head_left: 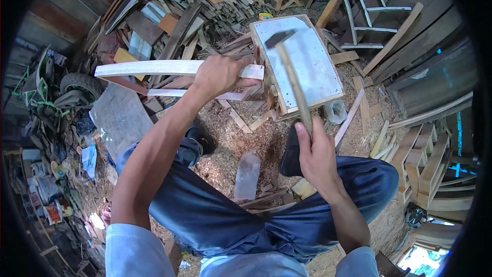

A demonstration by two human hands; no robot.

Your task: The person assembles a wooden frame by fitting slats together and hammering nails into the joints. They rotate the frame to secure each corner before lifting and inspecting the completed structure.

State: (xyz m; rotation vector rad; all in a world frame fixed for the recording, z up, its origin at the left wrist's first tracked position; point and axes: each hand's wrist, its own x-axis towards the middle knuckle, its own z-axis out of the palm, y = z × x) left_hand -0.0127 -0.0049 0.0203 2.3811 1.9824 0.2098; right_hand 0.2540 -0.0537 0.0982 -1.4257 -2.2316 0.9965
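My left hand [221, 76] is wrapped round one end of a long pale wooden frame [154, 67], close to its right corner. That end of the frame reaches the left edge of a low wooden box [320, 56] with a whitish sheet top. In my right hand [319, 156] is a hammer [292, 74], gripped near the bottom of its wooden handle. The hammer's dark head is raised over the box top and slightly blurred. Small dark nail heads dot the border of the sheet.
Sawdust and offcuts cover the ground. A plastic bottle [247, 176] lies between my legs, and a clear plastic bag [335, 111] sits beside the box. Scrap wood [177, 25] is heaped behind. Slatted wooden frames [425, 161] stand at right; a wheel [81, 87] is at left.
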